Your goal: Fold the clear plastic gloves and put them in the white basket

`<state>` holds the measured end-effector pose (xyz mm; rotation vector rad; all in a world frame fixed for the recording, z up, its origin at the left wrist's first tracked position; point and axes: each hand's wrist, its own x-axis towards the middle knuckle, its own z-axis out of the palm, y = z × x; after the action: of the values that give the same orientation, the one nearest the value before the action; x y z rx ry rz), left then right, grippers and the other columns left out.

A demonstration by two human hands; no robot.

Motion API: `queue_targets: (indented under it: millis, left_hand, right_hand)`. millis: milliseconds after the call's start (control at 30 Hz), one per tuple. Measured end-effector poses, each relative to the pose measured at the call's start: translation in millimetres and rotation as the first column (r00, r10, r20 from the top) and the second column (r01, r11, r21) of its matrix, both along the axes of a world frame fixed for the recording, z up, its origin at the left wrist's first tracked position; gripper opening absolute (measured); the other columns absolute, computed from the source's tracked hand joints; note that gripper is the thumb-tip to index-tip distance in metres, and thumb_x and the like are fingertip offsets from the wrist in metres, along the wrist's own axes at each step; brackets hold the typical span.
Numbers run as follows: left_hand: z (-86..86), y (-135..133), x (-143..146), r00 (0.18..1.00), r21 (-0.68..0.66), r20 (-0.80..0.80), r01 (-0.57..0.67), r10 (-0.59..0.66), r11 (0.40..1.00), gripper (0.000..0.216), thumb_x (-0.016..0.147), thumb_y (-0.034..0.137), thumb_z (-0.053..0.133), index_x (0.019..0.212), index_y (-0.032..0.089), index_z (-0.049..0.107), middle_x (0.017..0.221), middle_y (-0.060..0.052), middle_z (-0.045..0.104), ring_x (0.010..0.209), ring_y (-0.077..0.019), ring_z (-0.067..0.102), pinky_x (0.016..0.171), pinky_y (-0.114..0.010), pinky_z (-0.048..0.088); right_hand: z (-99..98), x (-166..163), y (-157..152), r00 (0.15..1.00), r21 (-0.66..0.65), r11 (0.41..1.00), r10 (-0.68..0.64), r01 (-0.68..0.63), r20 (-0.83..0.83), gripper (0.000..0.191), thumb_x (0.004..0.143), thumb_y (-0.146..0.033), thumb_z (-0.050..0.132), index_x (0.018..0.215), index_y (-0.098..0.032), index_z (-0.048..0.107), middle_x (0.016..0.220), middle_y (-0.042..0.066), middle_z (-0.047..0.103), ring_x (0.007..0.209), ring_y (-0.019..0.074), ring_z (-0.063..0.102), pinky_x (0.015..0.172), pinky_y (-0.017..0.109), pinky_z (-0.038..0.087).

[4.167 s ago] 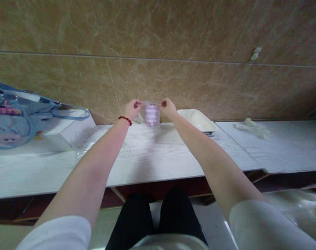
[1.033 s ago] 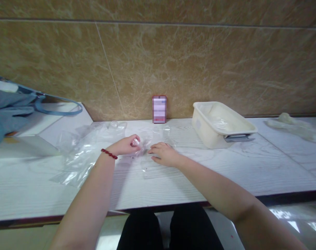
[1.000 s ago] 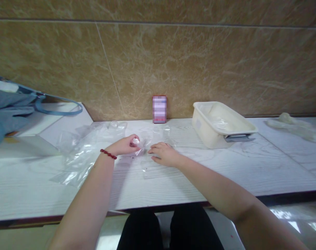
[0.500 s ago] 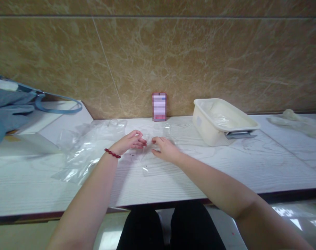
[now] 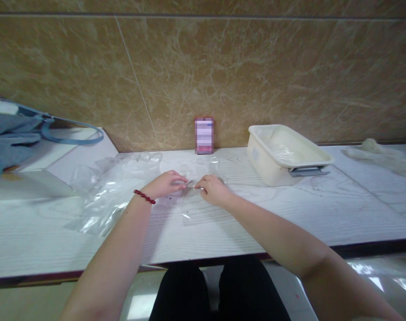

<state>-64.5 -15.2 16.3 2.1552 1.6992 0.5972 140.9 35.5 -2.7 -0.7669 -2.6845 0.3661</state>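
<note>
A clear plastic bag (image 5: pixel 190 214) lies flat on the counter between my hands. My left hand (image 5: pixel 167 183), with a red bead bracelet (image 5: pixel 144 196) at its wrist, pinches the bag's film with thumb and fingers. From the other side my right hand (image 5: pixel 212 190) is closed on the same film, its fingertips a short gap from the left ones. The film's outline is hard to make out against the white surface. Beside my left forearm is a spread pile of clear plastic bags (image 5: pixel 112 196).
A cream plastic bin (image 5: pixel 272 171) with a grey handle holds clear film at the right. A phone (image 5: pixel 204 136) leans on the marble wall. Crumpled plastic (image 5: pixel 379 156) lies far right. On the left, a blue bag (image 5: pixel 15 133) rests on a white box (image 5: pixel 79 156). The counter (image 5: pixel 203 249) ends before my knees.
My fingers have closed from a looser, spread pose into pinches on the plastic film. Both hands stay in nearly the same place; the view has shifted slightly.
</note>
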Motion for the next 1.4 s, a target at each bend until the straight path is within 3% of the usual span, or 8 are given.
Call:
queue_targets:
  millis: [167, 433, 667, 833, 967, 1067, 1267, 1400]
  left_hand:
    - [-10.6, 0, 2, 0.985, 0.031, -0.165, -0.037, 0.042, 0.999, 0.033, 0.063, 0.048, 0.058, 0.090, 0.030, 0.067, 0.110, -0.007, 0.053, 0.109, -0.0269, 0.043, 0.093, -0.036, 0.028]
    - [-9.6, 0, 6, 0.999, -0.002, -0.028, -0.040, 0.040, 0.999, 0.043, 0.053, 0.050, 0.066, 0.090, 0.029, 0.066, 0.122, -0.007, 0.048, 0.121, -0.0305, 0.029, 0.100, -0.041, 0.017]
    - [-8.2, -2, 13, 0.994, -0.065, -0.100, -0.057, 0.051, 0.996, 0.049, 0.055, 0.054, 0.063, 0.098, 0.030, 0.063, 0.127, -0.008, 0.043, 0.125, -0.0370, 0.018, 0.098, -0.053, 0.011]
    - [-10.6, 2, 17, 0.977, 0.082, -0.214, 0.001, 0.016, 0.997, 0.045, 0.070, 0.051, 0.051, 0.108, 0.028, 0.058, 0.125, -0.009, 0.044, 0.120, -0.0316, 0.030, 0.097, -0.049, 0.023]
    - [-6.0, 4, 29, 0.970, 0.222, -0.239, 0.013, 0.042, 0.975, 0.040, 0.078, 0.044, 0.044, 0.106, 0.019, 0.059, 0.103, -0.010, 0.056, 0.097, -0.0210, 0.051, 0.087, -0.035, 0.039]
    - [-5.5, 5, 37, 0.972, 0.235, -0.229, 0.009, 0.046, 0.972, 0.039, 0.078, 0.042, 0.043, 0.104, 0.018, 0.059, 0.094, -0.008, 0.059, 0.089, -0.0184, 0.053, 0.083, -0.032, 0.042]
    - [-9.7, 7, 47, 0.977, 0.229, -0.210, 0.017, 0.032, 0.973, 0.036, 0.078, 0.038, 0.043, 0.103, 0.018, 0.059, 0.096, -0.007, 0.060, 0.090, -0.0171, 0.053, 0.084, -0.030, 0.041]
    - [-6.3, 12, 62, 0.968, 0.236, -0.230, -0.047, 0.103, 0.971, 0.034, 0.078, 0.036, 0.041, 0.098, 0.018, 0.061, 0.094, -0.006, 0.061, 0.088, -0.0173, 0.055, 0.082, -0.030, 0.042]
  right_hand:
    - [-3.2, 0, 4, 0.999, -0.004, 0.999, -0.033, 0.033, 0.021, 0.028, 0.072, -0.011, 0.048, 0.095, -0.018, 0.064, 0.095, 0.006, 0.060, 0.087, 0.0165, 0.052, 0.085, 0.029, 0.034]
    - [14.5, 25, 32, 0.995, 0.052, 0.994, -0.101, 0.101, -0.006, 0.031, 0.069, -0.010, 0.048, 0.096, -0.018, 0.061, 0.097, 0.006, 0.060, 0.095, 0.0178, 0.051, 0.088, 0.031, 0.033]
    - [26.2, 58, 49, 0.995, 0.039, 0.999, 0.009, -0.013, 0.099, 0.038, 0.064, -0.015, 0.057, 0.102, -0.020, 0.057, 0.102, 0.006, 0.056, 0.099, 0.0203, 0.048, 0.090, 0.035, 0.032]
    - [23.4, 57, 51, 0.989, -0.001, 1.000, -0.002, 0.002, 0.148, 0.043, 0.063, -0.015, 0.058, 0.107, -0.017, 0.054, 0.104, 0.008, 0.056, 0.100, 0.0201, 0.048, 0.088, 0.032, 0.034]
    - [23.7, 61, 55, 0.986, -0.056, 0.993, -0.091, 0.100, 0.138, 0.051, 0.062, -0.011, 0.057, 0.112, -0.015, 0.049, 0.102, 0.009, 0.057, 0.094, 0.0176, 0.051, 0.083, 0.028, 0.038]
    - [24.5, 61, 56, 0.980, -0.095, 0.985, -0.127, 0.143, 0.155, 0.051, 0.063, -0.010, 0.056, 0.113, -0.014, 0.048, 0.099, 0.009, 0.058, 0.089, 0.0155, 0.053, 0.078, 0.024, 0.039]
    - [27.1, 56, 53, 0.967, -0.100, 0.973, -0.187, 0.206, 0.170, 0.036, 0.072, -0.008, 0.045, 0.106, -0.016, 0.055, 0.087, 0.005, 0.064, 0.077, 0.0123, 0.057, 0.069, 0.020, 0.040]
    - [30.9, 60, 52, 0.950, -0.101, 0.960, -0.236, 0.261, 0.206, 0.036, 0.070, -0.017, 0.053, 0.107, -0.015, 0.055, 0.093, 0.006, 0.063, 0.081, 0.0144, 0.057, 0.070, 0.020, 0.040]
